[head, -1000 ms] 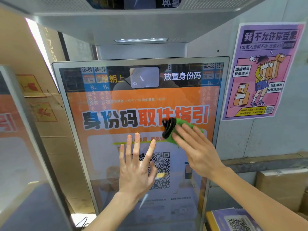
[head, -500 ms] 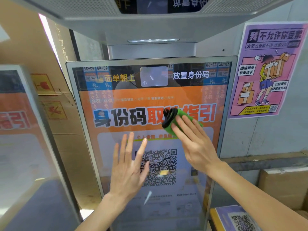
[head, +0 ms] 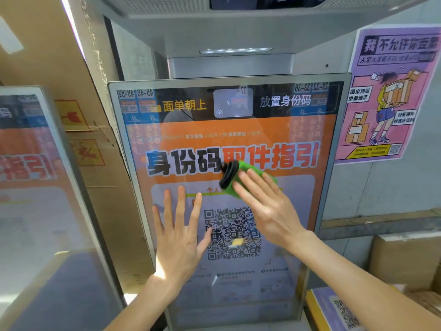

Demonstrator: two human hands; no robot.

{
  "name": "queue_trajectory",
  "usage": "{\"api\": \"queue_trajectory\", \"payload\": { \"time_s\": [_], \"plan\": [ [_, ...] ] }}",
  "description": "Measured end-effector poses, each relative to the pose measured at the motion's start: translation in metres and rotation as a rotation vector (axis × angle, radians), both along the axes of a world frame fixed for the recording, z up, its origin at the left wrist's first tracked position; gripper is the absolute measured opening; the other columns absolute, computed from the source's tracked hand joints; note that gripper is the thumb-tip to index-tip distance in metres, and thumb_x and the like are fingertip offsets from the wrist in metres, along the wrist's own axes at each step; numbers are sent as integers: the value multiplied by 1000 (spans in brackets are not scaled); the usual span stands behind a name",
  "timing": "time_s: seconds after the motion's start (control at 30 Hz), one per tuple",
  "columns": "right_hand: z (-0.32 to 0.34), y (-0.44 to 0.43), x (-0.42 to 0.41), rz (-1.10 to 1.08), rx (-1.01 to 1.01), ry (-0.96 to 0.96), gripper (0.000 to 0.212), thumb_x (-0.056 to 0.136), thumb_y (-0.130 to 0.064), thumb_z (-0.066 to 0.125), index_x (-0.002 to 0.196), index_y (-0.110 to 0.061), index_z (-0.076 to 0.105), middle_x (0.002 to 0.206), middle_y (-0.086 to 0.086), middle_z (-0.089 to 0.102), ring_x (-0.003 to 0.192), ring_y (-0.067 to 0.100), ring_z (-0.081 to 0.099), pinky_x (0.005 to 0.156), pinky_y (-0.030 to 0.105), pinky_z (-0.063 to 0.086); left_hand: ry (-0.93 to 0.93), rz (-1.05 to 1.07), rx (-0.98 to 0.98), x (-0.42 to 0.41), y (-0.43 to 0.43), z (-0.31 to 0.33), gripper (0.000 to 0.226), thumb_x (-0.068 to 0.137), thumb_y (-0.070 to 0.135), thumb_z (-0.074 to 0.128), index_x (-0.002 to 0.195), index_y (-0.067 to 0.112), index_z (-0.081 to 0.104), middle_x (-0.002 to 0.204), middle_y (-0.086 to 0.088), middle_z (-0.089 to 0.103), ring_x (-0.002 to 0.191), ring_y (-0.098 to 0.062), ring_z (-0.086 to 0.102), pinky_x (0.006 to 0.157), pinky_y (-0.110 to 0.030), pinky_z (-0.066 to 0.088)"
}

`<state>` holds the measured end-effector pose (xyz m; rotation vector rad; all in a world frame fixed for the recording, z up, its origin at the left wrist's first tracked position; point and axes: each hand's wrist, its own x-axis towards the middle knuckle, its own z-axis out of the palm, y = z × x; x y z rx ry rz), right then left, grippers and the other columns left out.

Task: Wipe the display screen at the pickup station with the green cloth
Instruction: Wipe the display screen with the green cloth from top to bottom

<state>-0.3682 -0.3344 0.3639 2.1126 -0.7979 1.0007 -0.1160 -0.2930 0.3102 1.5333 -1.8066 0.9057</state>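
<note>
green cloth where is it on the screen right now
Head view: the green cloth is pressed against the middle of the display screen under the right hand, just above the QR code.

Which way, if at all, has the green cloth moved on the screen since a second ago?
Yes. The green cloth slid left along the big headline on the screen; its black end now sits about one character further left.
</note>
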Motion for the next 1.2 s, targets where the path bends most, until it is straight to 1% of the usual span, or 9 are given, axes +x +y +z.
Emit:
{"api": "queue_trajectory", "payload": {
  "time_s": [0.1,0.33,0.4,0.5,0.6,0.77,0.87,1.1,1.2],
  "plan": [
    [3,-5,7,-31,6,-93,76,86,20,44,158,-6,38,166,15,32,159,32,21,131,49,17,9,-3,-7,1,0,0,82,96,60,53,163,20,28,172,-19,15,158,-47,12,120,-71,23],
    [-41,2,-8,-2,-30,177,69,95,14,36,159,-11,40,166,10,32,160,26,21,132,44,15,-20,-48,-32,15,4,2,71,99,43,59,162,22,32,172,-15,19,158,-40,18,120,-64,32],
    [-24,4,3,-8,-16,104,65,97,15,35,157,-8,42,166,12,34,160,28,21,132,46,15,10,-76,-13,27,9,-1,74,98,31,65,162,17,31,172,-17,14,159,-39,17,122,-59,31],
    [12,1,33,-32,-18,-96,70,90,21,39,155,-5,43,165,15,34,159,30,21,131,48,16,44,-29,33,44,17,-3,76,98,43,49,163,13,24,171,-23,9,159,-42,13,125,-56,21],
    [31,-4,66,0,-26,-164,64,94,19,37,154,-4,46,163,17,37,158,32,25,131,49,18,48,-42,69,51,18,-3,77,99,47,42,164,10,20,171,-23,9,159,-41,9,124,-56,26],
    [-29,0,69,89,-22,185,64,96,14,41,156,-8,46,165,12,37,158,29,27,131,46,17,3,-35,89,56,19,-3,86,98,39,64,164,9,18,172,-23,5,159,-42,11,119,-57,38],
    [-48,10,54,96,3,320,59,102,7,29,157,-9,44,167,10,35,158,27,26,131,45,19,-19,-25,111,56,21,-1,94,91,42,67,164,10,18,172,-23,6,158,-43,15,117,-57,40],
    [-3,6,84,8,18,40,66,95,13,25,156,-5,42,166,15,34,158,32,24,131,48,16,16,-35,152,55,23,0,94,95,45,66,165,11,14,172,-22,4,160,-40,10,121,-54,36],
    [-27,2,80,20,2,119,68,93,15,34,157,-7,42,166,12,33,159,30,24,131,47,16,24,-86,152,61,23,0,95,93,38,71,165,12,15,172,-21,8,159,-39,14,121,-54,36]
  ]
}}
